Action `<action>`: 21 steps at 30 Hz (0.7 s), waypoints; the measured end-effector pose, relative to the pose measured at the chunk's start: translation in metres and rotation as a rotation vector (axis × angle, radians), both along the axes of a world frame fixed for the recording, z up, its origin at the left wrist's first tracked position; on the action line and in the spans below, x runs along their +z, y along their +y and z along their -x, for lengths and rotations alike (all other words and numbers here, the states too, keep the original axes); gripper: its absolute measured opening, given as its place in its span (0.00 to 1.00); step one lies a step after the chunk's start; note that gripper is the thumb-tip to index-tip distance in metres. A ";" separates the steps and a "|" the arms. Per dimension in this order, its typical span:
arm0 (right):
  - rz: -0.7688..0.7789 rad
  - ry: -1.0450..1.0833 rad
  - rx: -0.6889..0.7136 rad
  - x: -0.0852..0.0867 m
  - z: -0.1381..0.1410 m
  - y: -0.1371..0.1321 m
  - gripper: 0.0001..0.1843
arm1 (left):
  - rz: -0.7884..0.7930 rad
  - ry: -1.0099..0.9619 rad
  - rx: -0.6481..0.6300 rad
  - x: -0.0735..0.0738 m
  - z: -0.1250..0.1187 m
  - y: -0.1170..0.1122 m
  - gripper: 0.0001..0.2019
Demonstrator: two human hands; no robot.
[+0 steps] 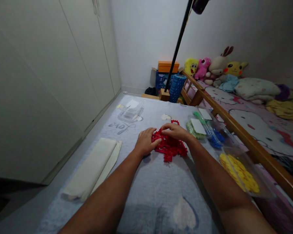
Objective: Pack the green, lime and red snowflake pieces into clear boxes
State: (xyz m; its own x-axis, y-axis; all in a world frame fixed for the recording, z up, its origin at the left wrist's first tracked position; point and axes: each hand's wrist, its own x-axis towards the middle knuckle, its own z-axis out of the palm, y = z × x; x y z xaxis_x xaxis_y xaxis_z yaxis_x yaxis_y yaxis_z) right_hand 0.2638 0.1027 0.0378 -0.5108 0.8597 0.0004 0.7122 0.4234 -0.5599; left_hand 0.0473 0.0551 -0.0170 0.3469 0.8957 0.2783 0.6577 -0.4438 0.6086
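Got red knobbly pieces (pixel 170 148) bunched between left hand (pixel 144 142) and right hand (pixel 177 131), right at the fingertips. Left: spread, thumb apart from fingers. Right: curled over pieces, can't tell if pinching. Likely light, stiffish, apt to scatter; grip one by its edge, just right of left thumb.

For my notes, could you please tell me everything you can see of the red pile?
The red pile is bright, bumpy-edged and full of gaps, apparently plastic. It lies in a low, irregular heap on the cloth, a small loop-like part showing at its far side. The left grip touches its left edge; the right grip reaches over its far part. Whether its pieces are joined is unclear.
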 end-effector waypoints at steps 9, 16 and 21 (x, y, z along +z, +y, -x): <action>-0.121 -0.283 -0.599 -0.029 -0.019 0.033 0.26 | 0.002 0.075 0.083 0.000 -0.006 -0.004 0.30; -0.048 -0.220 -0.263 -0.032 -0.004 0.001 0.21 | 0.004 0.095 -0.008 0.006 -0.008 -0.003 0.29; -0.047 -0.070 -0.151 -0.031 -0.002 -0.024 0.19 | 0.005 -0.011 -0.119 0.009 -0.013 -0.009 0.29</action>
